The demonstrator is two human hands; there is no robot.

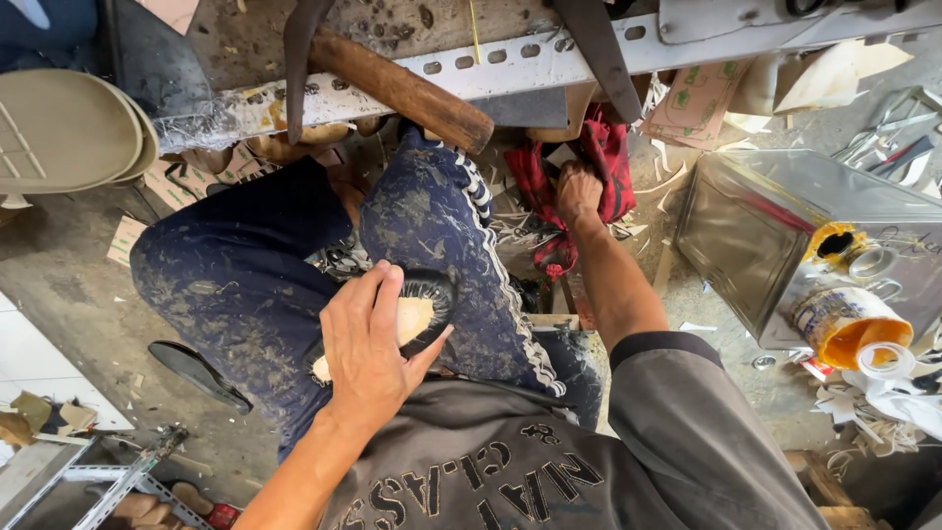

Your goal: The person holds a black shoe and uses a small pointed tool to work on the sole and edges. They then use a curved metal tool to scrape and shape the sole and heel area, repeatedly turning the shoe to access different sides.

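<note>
The scene is being viewed through a single camera, worn on the person's head and being pointed steeply downward over the chest and lap. The grey sweatshirt (549, 471) is being caught at the bottom edge, so the lens is being held very close to the body. The knees in dark trousers (294, 265) are being framed at the centre, near the lens, while the floor (59, 285) and a perforated metal rail (510, 64) are being seen farther off toward the top. A metal box (765, 226) is being taken in at the right edge. Only this one view is being provided, so nothing is being shared with another.
</note>
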